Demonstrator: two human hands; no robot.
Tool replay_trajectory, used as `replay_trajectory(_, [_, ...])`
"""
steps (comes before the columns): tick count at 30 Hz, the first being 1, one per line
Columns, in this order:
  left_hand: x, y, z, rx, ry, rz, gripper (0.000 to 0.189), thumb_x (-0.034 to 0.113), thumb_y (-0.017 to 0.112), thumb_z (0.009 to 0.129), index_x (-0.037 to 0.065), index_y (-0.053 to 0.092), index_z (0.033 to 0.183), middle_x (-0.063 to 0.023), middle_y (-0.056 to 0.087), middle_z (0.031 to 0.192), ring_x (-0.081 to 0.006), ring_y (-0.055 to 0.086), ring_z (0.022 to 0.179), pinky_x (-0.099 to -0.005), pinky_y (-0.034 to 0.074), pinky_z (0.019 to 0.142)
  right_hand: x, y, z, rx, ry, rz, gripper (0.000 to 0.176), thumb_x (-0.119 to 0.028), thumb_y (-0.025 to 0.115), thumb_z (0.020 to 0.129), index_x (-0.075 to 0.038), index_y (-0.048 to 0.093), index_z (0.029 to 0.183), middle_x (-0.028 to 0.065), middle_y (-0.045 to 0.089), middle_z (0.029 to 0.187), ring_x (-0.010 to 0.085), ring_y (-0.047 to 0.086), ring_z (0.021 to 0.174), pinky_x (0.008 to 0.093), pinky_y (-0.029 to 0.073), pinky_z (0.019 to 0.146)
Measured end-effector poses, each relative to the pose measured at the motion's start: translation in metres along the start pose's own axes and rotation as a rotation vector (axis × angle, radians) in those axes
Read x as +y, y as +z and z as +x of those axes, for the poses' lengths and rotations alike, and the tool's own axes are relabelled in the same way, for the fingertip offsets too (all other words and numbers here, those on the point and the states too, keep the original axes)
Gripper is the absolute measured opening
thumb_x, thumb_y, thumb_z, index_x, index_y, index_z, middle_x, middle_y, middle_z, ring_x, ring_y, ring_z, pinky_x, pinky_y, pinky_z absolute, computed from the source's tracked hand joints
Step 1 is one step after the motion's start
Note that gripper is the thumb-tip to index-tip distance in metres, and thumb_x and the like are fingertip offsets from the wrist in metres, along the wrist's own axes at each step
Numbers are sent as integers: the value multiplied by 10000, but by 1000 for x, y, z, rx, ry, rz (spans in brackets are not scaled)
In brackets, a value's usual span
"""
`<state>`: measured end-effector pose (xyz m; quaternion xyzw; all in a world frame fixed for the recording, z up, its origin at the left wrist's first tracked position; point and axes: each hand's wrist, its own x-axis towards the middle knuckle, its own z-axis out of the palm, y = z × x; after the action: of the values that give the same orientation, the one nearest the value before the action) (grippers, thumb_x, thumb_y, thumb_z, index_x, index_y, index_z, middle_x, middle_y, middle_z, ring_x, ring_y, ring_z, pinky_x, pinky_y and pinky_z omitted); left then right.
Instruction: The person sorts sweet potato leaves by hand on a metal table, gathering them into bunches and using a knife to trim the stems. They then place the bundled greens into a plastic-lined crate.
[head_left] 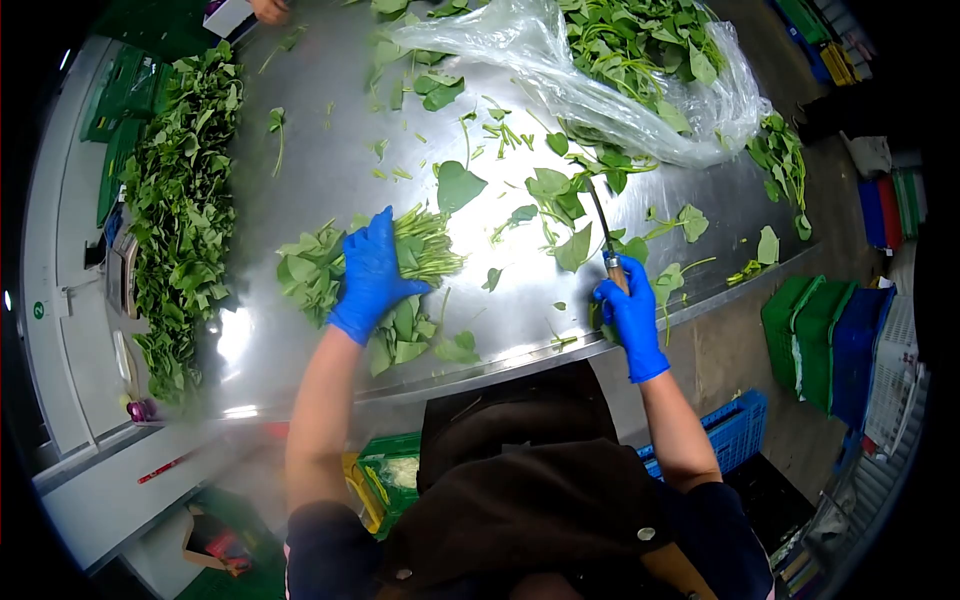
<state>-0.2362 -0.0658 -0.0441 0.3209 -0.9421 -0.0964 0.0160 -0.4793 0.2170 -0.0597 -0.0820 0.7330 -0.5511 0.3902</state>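
Observation:
My left hand [372,275], in a blue glove, lies over a bunch of leafy greens [428,245] on the steel table [300,190], its fingers wrapped across the stems. The cut stem ends point right and the leaves spread left. In my right hand [632,315], also gloved in blue, is the wooden handle of a knife [603,225]. Its thin dark blade points away from me, with the tip among loose leaves. Between the hands lie scattered leaves [555,195] and short stem pieces.
Bunched greens [185,210] are piled along the left edge. An open clear plastic bag [640,105] full of greens stands at the back right. Another person's hand [270,10] shows at the top left. Green crates [805,335] and a blue crate [735,430] sit beyond the table's near-right edge.

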Motion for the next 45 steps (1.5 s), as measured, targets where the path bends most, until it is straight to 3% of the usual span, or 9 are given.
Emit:
replay_trajectory(4, [2,3,3,-93,-77,103,1165,517,848,502,8,311,1402,-146,555,1170,-301,533,986,-421,368,905,-14,44,-7,8,-378,-314,465,-259,607,908,-103,485,1329,190,644,1085,284,649,961,365,494,805])
replay_trajectory(7, [-2,9,7,-122,-118,139,1046,471,851,519,28,408,1357,-152,611,1087,-310,578,941,-414,419,865,-17,78,-3,23,-644,-417,307,-244,557,932,-109,544,1207,157,654,922,266,652,812,353,502,719])
replay_trajectory(11, [-9,4,14,-61,-156,-25,799,414,842,572,46,564,1224,-172,661,1004,-322,634,888,-411,480,796,-13,116,-5,-277,-174,77,237,-170,540,916,-92,527,1139,75,607,756,135,574,638,307,471,604])
replay_trajectory(14, [-26,7,24,-81,-192,-230,667,405,838,594,69,624,1129,-166,689,932,-330,664,844,-409,511,747,9,142,-2,-306,-243,-208,323,-206,495,931,-106,486,1238,147,612,920,245,601,811,382,476,730])
replay_trajectory(15, [-30,6,29,-126,-218,-276,659,408,838,595,72,627,1122,-159,693,922,-327,669,833,-405,515,740,26,156,2,-214,-409,-227,280,-122,549,920,-65,521,1193,34,573,766,112,541,675,283,466,635])
replay_trajectory(17, [-37,6,35,-174,-225,-293,634,429,838,591,78,640,1080,-140,699,888,-318,671,810,-395,516,738,28,173,3,-290,-436,-208,274,-139,546,926,-65,506,1187,60,578,768,148,553,671,304,472,643])
replay_trajectory(22, [-56,14,44,-252,-218,-393,643,459,840,572,62,646,1040,-147,697,888,-312,672,820,-389,514,761,51,213,-1,-222,-507,-501,194,-284,486,952,-118,468,1051,182,624,756,399,620,641,499,480,575])
replay_trajectory(37, [-64,21,44,-217,-146,-261,594,439,805,633,59,620,1051,-182,672,835,-366,648,788,-441,503,700,29,249,35,-437,-311,-608,220,-89,469,896,-5,421,1094,218,622,912,388,623,833,470,490,680])
replay_trajectory(45, [-53,21,50,-269,-284,-139,646,505,799,621,56,624,1051,-178,681,842,-356,656,789,-442,509,695,40,204,-3,-495,-123,-832,208,-191,445,930,-34,485,1061,202,607,930,374,605,899,493,459,798])
